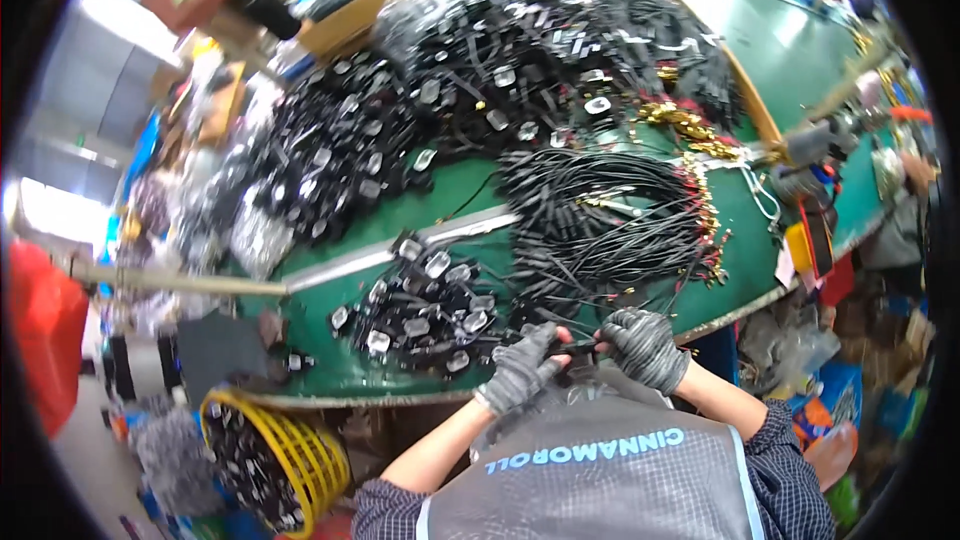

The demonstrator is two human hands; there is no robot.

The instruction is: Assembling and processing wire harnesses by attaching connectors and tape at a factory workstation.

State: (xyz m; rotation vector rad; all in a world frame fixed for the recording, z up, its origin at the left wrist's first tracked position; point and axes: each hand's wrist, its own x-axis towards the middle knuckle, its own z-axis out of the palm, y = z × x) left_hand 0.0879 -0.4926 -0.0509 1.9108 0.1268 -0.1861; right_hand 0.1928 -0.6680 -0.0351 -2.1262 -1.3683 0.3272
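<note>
At the front edge of the green table point(440, 227), my left hand point(522, 370), in a grey glove with bare fingertips, pinches a small black piece point(578, 348). My right hand point(645, 348), gloved the same way, closes on the other end of that piece. Its exact kind is too small to make out, and the fingers partly cover it. Just beyond my hands lies a thick bundle of black cables point(590, 230) with gold and red ends on its right. Left of my left hand rests a pile of black parts with clear, shiny rectangular pieces point(420, 315).
Larger heaps of black parts point(340, 140) and black cables point(660, 50) fill the back of the table. A pale strip point(390, 252) crosses the tabletop. Below the left edge stands a yellow basket point(325, 460) holding black parts. Gold-coloured pieces point(690, 128) lie at the right.
</note>
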